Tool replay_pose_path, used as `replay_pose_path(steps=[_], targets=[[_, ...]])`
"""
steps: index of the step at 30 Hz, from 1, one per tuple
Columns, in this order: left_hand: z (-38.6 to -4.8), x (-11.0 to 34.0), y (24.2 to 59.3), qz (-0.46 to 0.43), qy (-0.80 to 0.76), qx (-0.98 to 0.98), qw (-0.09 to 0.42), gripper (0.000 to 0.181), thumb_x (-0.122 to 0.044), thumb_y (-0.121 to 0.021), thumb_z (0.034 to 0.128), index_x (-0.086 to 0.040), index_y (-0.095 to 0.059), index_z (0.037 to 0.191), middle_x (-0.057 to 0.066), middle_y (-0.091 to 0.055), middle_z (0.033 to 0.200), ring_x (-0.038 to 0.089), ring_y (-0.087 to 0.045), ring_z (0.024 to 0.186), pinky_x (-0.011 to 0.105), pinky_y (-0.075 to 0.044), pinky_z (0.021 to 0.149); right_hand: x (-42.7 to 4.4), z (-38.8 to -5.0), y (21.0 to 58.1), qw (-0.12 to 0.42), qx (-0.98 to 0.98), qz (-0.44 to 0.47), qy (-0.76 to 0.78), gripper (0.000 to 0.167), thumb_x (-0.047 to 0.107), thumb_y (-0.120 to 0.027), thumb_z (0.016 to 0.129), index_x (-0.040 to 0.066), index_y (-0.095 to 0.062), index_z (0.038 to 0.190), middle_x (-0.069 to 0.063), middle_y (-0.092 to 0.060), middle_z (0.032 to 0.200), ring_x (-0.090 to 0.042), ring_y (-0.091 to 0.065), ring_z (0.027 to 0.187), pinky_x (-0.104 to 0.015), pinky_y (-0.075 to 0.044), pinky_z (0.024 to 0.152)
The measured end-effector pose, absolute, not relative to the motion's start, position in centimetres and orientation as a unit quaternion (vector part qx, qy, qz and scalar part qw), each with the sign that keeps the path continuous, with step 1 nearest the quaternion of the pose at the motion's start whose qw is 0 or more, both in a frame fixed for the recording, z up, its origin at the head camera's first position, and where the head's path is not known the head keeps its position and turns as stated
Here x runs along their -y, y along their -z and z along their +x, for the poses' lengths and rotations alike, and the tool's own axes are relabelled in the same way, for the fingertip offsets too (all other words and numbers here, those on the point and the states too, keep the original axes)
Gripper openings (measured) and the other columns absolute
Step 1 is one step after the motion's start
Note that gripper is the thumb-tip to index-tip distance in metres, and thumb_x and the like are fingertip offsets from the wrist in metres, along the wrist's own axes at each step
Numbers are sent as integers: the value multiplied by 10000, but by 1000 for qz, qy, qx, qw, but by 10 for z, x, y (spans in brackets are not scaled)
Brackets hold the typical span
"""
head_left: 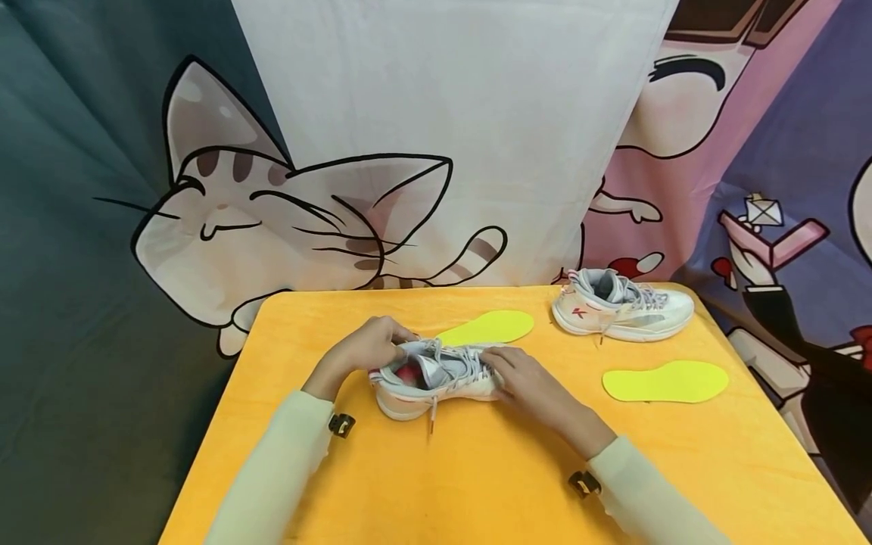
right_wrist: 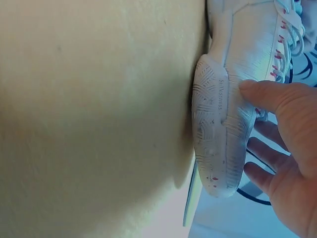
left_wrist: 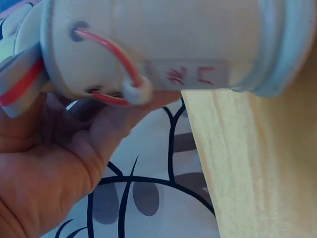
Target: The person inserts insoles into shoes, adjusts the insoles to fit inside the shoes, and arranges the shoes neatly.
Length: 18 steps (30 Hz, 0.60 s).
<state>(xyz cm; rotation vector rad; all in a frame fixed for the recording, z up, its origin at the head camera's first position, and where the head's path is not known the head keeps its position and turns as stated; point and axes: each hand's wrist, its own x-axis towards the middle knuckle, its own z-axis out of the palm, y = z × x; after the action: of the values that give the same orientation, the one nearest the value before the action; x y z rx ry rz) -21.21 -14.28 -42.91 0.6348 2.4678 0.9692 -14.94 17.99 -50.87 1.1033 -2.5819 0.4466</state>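
A white sneaker (head_left: 403, 403) with grey laces lies on the table in front of me, heel to the left and toe to the right. My left hand (head_left: 371, 346) grips its heel collar from the far side. The left wrist view shows the sneaker's heel (left_wrist: 188, 39), with red-and-white cord and a striped pull tab beside the left hand (left_wrist: 54, 178). Over the toe end, my right hand (head_left: 534, 386) holds the shoe. In the right wrist view, its thumb (right_wrist: 262, 94) presses the side of the sneaker (right_wrist: 235, 124). Something reddish shows inside the shoe opening.
A yellow insole (head_left: 493, 325) lies just behind the held sneaker, partly covered by it. Another yellow insole (head_left: 666, 382) is at the right, in front of a second white sneaker (head_left: 633, 314). The yellow-covered table (head_left: 409, 484) ends at a printed cartoon curtain (head_left: 443, 91).
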Motion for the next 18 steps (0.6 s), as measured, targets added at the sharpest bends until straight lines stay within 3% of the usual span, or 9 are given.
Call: replay_pose_path(steps=[6,13,18], targets=[[-180,143,427,177,-372,-897,159,328,7,-624,911,-65,-778,1191,125,-729,1263,86,-285,449,213,-301,447,-183,-152,501,165,892,391,-158,623,100,-870,821,16,-613,1382,-164,-641,1353,-366,-600,1266,-516,-486,1085],[-137,131,429,80,-412,-903,92,321,21,-639,878,-67,-799,1141,105,-763,1117,84,-322,444,214,-291,425,-183,-155,499,159,893,386,-168,576,62,-810,872,48,-608,1411,-156,-638,1369,-362,-590,1280,-529,-477,1091],[-116,119,435,35,-424,-902,66,323,0,-622,894,-49,-783,1170,94,-756,1036,92,-351,459,217,-276,417,-181,-158,504,181,902,355,-165,561,67,-843,839,15,-632,1356,-177,-652,1320,-371,-620,1215,-520,-512,1043]])
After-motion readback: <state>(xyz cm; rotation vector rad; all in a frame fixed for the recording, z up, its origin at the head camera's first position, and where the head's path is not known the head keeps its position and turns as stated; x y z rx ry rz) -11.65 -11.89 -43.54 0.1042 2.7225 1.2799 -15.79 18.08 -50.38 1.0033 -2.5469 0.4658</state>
